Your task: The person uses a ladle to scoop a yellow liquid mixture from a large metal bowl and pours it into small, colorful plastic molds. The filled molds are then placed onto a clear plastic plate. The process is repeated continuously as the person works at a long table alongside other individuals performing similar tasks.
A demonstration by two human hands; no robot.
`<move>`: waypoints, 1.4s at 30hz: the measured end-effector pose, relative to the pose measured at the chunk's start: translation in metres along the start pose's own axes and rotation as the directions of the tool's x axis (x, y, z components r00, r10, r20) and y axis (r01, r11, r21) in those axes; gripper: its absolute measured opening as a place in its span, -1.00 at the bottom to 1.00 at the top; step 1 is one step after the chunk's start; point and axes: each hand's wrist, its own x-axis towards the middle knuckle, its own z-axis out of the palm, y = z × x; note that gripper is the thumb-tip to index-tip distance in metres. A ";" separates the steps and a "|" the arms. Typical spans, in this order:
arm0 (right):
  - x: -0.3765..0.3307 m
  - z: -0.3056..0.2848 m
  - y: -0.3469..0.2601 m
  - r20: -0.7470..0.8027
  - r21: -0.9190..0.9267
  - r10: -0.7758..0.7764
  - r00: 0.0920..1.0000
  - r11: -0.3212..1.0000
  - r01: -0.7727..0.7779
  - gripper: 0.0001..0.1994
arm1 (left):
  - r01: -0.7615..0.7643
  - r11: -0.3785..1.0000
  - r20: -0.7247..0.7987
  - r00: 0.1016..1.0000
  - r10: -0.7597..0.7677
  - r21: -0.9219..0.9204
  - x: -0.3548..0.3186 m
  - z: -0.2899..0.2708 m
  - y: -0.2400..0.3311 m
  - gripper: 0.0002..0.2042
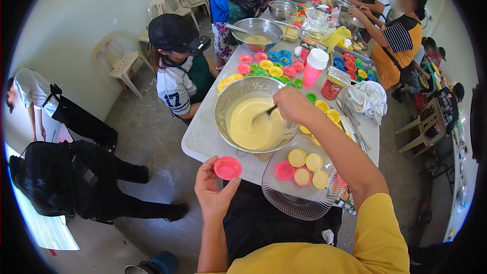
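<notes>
My left hand (215,193) pinches a small pink cup mold (228,168) by its rim, tipped so its inside shows. It hangs off the table's near edge, just below a large steel mixing bowl (221,114). Pale yellow batter (248,129) fills much of that bowl. Over its right rim my right hand (291,104) grips the dark handle of a ladle or spoon (265,115), whose head is down in the batter and hidden. Right of the bowl, a clear ribbed plastic tray (269,185) carries several batter-filled yellow molds (314,162) and pink ones.
Colorful small molds (276,71), a pink-and-white cup (314,67), a red can (332,86) and a white cloth (366,101) crowd the table beyond. Another steel bowl with a whisk (257,34) stands farther off. A person in a black cap (174,33) is close at the left.
</notes>
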 end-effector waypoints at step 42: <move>-0.086 -0.067 0.020 0.182 0.439 0.315 0.931 0.821 -0.364 -0.83 | -0.087 0.991 0.063 0.995 0.081 0.100 0.027 0.033 0.003 -0.33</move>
